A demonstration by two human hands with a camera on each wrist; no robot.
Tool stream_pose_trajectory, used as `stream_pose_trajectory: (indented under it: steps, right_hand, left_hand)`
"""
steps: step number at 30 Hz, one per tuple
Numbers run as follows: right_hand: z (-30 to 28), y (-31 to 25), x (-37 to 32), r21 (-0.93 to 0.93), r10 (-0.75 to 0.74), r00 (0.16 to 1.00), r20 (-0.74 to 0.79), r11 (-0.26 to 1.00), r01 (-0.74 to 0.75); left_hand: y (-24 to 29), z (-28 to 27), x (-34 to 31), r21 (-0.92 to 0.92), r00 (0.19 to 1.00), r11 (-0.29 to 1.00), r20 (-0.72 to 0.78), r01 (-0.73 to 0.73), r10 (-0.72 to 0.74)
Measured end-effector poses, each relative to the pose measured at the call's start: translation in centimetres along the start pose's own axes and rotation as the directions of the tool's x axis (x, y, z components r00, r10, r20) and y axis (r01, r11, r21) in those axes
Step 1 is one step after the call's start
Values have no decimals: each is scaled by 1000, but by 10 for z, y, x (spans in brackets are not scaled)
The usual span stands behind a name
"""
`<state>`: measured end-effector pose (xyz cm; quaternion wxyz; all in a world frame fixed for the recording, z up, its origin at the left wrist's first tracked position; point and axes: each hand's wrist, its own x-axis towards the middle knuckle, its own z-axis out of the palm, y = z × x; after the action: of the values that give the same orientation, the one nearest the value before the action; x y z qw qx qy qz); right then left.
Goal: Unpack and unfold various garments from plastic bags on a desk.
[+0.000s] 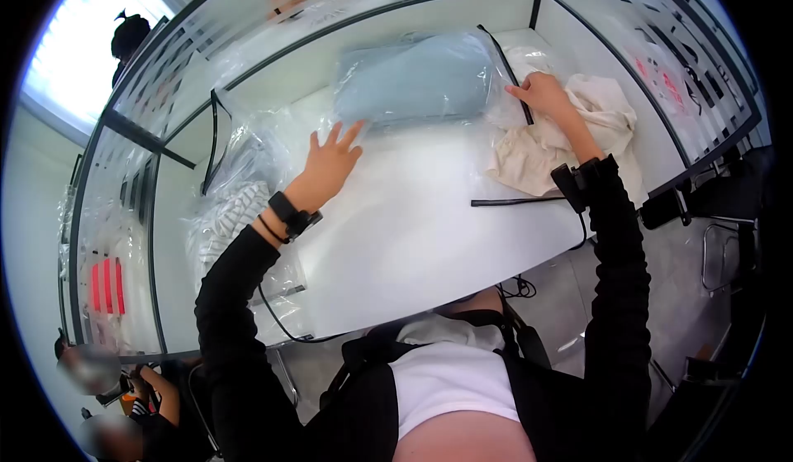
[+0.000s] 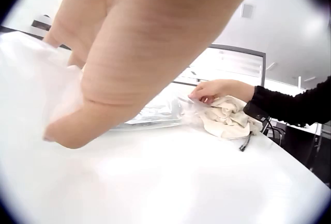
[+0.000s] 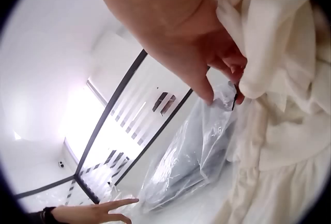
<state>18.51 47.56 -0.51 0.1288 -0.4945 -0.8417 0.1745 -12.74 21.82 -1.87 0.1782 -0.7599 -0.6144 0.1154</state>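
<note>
A clear plastic bag (image 1: pixel 417 78) with folded light-blue cloth inside lies toward the back of the table. My right hand (image 1: pixel 545 97) pinches the bag's right edge between thumb and fingers, beside a black strip (image 1: pixel 505 72). In the right wrist view, the bag (image 3: pixel 191 151) stretches away from that pinch. My left hand (image 1: pixel 329 169) hovers around the bag's lower left corner with fingers spread, and the right wrist view also shows its straight fingers. Crumpled cream cloth (image 1: pixel 607 115) lies under and beside my right forearm.
To the left, striped cloth (image 1: pixel 235 214) sits in clear plastic, below another black strip (image 1: pixel 216 144). A black strip (image 1: pixel 516 203) lies near the table's right side. Dark-framed partitions (image 1: pixel 396 16) enclose the table. Another person (image 1: pixel 157 396) sits at lower left.
</note>
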Motion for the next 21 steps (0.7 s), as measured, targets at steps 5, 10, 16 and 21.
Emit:
stream_pose_trajectory:
  steps: [5, 10, 16, 21]
  right_hand:
    - [16, 11, 27, 473, -14, 953, 302, 870, -137]
    - [26, 9, 36, 615, -18, 938, 347, 760, -213]
    - [36, -13, -12, 538, -60, 916, 396, 824, -179]
    - [5, -66, -72, 218, -18, 868, 496, 970, -105]
  left_hand:
    - [-21, -33, -50, -480, 963, 840, 41, 253, -266]
    - [-65, -100, -102, -497, 909, 827, -162, 261, -384]
    - [-109, -166, -159, 279, 814, 862, -536, 423, -226]
    - [-119, -139, -167, -1, 810, 988, -573, 152, -125]
